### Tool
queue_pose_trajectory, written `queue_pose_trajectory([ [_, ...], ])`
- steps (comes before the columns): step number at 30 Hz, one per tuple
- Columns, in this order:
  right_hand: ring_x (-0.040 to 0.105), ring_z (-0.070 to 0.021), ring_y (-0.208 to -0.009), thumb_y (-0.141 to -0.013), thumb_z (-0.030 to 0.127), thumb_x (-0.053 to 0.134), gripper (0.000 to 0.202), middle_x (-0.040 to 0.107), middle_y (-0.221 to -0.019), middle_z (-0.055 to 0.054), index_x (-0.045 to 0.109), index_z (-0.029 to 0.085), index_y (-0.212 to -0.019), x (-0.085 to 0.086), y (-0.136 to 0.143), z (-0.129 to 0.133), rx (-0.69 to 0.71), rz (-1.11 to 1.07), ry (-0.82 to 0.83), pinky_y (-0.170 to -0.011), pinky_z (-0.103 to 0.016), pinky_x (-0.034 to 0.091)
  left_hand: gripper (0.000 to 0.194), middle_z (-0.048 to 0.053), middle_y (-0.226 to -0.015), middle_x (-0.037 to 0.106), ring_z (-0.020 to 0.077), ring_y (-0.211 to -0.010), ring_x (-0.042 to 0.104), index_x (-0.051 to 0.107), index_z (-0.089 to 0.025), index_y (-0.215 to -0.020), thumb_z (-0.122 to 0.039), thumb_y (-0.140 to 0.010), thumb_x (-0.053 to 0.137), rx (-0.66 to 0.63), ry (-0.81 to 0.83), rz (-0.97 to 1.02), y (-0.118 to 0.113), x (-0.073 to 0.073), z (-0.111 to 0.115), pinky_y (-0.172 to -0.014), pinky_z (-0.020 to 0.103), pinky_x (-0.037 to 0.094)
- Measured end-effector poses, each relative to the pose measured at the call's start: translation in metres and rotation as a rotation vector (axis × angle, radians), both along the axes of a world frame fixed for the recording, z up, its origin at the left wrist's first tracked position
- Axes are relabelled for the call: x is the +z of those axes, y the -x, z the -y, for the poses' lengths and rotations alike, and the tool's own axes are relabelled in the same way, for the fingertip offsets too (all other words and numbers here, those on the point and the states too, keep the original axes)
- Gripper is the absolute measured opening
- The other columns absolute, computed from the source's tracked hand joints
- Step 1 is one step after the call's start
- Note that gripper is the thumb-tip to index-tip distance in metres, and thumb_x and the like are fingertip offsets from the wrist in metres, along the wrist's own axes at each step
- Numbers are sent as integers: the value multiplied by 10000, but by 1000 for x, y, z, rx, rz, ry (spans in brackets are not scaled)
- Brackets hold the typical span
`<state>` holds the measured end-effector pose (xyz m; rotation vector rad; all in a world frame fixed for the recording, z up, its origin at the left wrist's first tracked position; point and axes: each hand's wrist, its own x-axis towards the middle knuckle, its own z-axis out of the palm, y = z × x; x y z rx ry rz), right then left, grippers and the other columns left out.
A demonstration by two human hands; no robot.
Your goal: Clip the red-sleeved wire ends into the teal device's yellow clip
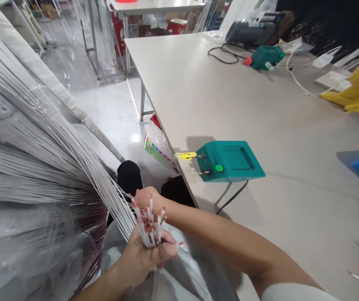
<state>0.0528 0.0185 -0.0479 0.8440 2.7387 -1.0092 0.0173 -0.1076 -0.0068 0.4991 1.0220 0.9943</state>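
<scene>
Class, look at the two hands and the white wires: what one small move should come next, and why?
Probably the right hand should bring another wire end to the left hand, since the left grips a bundle of white wires, tips up, and the right is close beside the long strands.

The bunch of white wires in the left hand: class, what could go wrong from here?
The reddish tips of the bunch of white wires stand at uneven heights above the left hand, so a loosened grip might let some slip out.

Many long wires crowd together close to the right hand; they could tangle or snag.

The yellow clip on the teal box reaches the table's edge, where a sleeve or wire might catch it.
</scene>
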Motion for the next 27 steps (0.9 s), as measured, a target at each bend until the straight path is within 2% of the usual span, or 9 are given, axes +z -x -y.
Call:
queue_pose_trajectory([
  [4,629,-260,-805,-820,120,520,170,646,-845,-157,611,72,-954,31,-38,-24,-10,121,-34,-713,-399,492,184,-16,-515,569,36,-378,397,646,-144,-651,-307,-636,732,249,35,-1,23,-3,-19,-368,164,257],
  [6,634,-240,-827,-850,140,449,233,661,-877,-127,591,122,-1034,49,-58,-30,-30,84,-49,-729,-366,493,183,-18,-527,585,26,-370,389,632,-142,-646,-285,-618,743,374,39,12,29,-2,-35,-364,156,251],
  [7,628,-219,-870,-861,147,420,279,659,-949,-113,563,144,-1100,55,-67,-31,-117,-38,-31,-755,-339,492,185,-18,-521,584,28,-369,396,630,-136,-639,-277,-611,747,396,41,-1,30,-3,-44,-363,156,257],
  [9,617,-182,-906,-875,154,374,298,656,-991,-81,553,174,-1112,60,-79,-30,-274,-254,31,-784,-304,488,191,-15,-512,589,31,-364,403,634,-127,-650,-264,-593,755,446,49,-34,30,-4,-61,-359,157,261],
  [12,609,-162,-868,-873,185,382,274,644,-978,-73,563,183,-1078,52,-85,-26,-405,-442,138,-781,-307,494,217,-10,-530,606,35,-363,409,653,-123,-717,-269,-591,753,485,55,-65,24,-8,-80,-366,164,278],
  [18,586,-104,-690,-855,252,448,268,600,-1027,-84,545,186,-1096,41,-86,-31,-615,-696,509,-620,-255,513,229,-9,-541,600,42,-370,405,643,-115,-709,-303,-616,736,460,34,-153,15,-14,-94,-372,181,284],
  [21,563,-96,-678,-785,268,570,320,582,-1071,-85,551,193,-1095,46,-87,-36,-622,-745,536,-594,-243,499,198,-7,-561,597,45,-391,401,639,-123,-718,-306,-672,697,374,-23,-211,14,-16,-93,-381,185,286],
  [24,560,-97,-631,-743,294,630,168,596,-822,-34,639,167,-853,49,-87,-38,-563,-744,574,-566,-231,483,198,-30,-472,519,50,-387,377,646,-119,-685,-314,-715,659,216,-90,-309,16,-16,-91,-385,192,274],
  [27,554,-81,-530,-734,334,642,197,549,-639,15,613,149,-674,48,-85,-40,-581,-798,789,-510,-216,454,222,-30,-447,495,52,-382,372,656,-115,-659,-327,-722,648,122,-123,-336,18,-13,-91,-383,194,266],
])
